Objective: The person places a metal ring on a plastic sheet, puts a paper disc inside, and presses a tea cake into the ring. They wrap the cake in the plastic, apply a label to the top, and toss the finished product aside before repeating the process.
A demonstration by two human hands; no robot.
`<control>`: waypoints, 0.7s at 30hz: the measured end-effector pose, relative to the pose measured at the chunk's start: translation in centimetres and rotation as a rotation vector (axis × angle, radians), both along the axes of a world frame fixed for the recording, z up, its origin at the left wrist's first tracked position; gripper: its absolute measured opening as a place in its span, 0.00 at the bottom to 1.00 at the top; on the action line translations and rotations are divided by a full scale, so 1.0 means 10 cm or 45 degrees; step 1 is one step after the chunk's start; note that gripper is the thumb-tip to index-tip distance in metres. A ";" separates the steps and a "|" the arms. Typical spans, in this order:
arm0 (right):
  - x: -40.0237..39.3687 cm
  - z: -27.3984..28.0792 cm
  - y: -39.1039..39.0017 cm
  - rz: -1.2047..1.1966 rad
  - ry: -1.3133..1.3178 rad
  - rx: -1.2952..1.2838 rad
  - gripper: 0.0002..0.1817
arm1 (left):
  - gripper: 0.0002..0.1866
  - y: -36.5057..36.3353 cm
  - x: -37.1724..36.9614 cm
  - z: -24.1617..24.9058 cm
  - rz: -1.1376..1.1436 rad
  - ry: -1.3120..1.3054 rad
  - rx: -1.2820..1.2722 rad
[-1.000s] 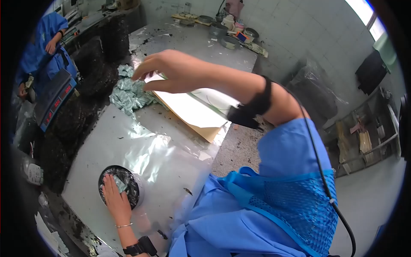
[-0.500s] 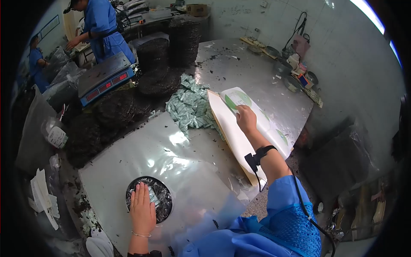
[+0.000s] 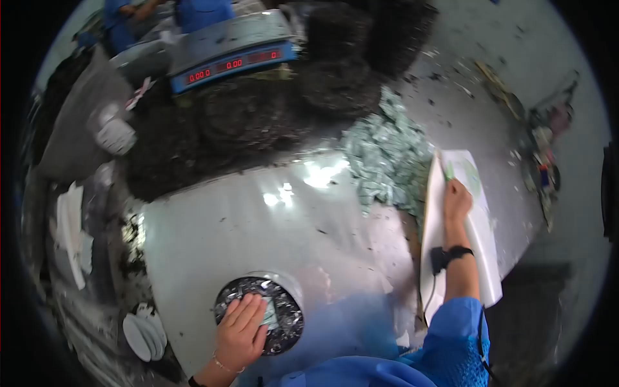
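The round dark cake (image 3: 259, 315) sits on the steel surface (image 3: 258, 219), near its front edge, under my left hand (image 3: 244, 335), which lies flat and open on it, gripping nothing. From the head view I see my right hand (image 3: 456, 200) has settled onto the white paper stack (image 3: 480, 251), well right of the cake, fingers pressing a sheet. Half a second ago it was reaching there; I judge a wrapper is being picked.
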State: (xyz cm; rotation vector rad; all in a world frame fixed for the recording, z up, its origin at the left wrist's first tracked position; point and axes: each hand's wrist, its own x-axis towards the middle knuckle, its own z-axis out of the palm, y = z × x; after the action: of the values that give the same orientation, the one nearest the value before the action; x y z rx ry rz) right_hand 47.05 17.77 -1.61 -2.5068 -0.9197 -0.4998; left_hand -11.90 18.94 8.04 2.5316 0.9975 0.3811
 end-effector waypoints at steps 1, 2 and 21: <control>0.18 -0.20 -0.02 -0.017 -0.086 0.223 0.11 | 0.24 0.00 -0.01 0.02 0.004 -0.011 -0.011; 0.31 -0.20 -0.04 -0.065 0.051 0.262 0.14 | 0.24 -0.02 -0.02 0.00 0.016 -0.044 -0.021; -4.21 0.89 -0.88 1.572 0.388 -0.338 0.40 | 0.46 -0.18 -0.17 -0.16 -0.114 0.055 -0.054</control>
State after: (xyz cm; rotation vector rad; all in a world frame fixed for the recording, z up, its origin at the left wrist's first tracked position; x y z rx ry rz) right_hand 4.95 8.98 7.32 -1.6144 -2.1567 0.4086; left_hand -13.65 17.14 6.45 2.5456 0.8947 0.2778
